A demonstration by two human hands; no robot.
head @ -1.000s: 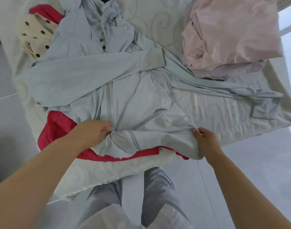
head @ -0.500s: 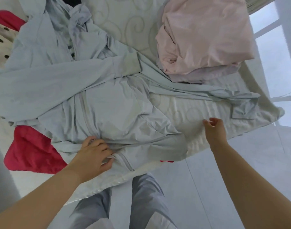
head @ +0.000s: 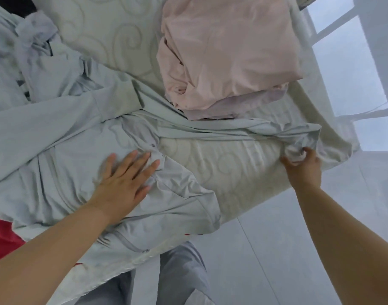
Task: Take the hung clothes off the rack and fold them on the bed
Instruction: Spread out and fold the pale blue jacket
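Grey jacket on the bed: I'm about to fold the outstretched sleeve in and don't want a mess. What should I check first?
1. The left hand presses the jacket body flat: ok.
2. The right hand grips the sleeve cuff: ok.
3. That sleeve is free of the pink pile: cannot tell; it runs along the pile's lower edge.
4. Body fabric smooth: not ok, creased around the left hand.
5. The other sleeve already lies across the chest: ok.
6. Nothing under the jacket: not ok, a red garment shows beneath its hem.
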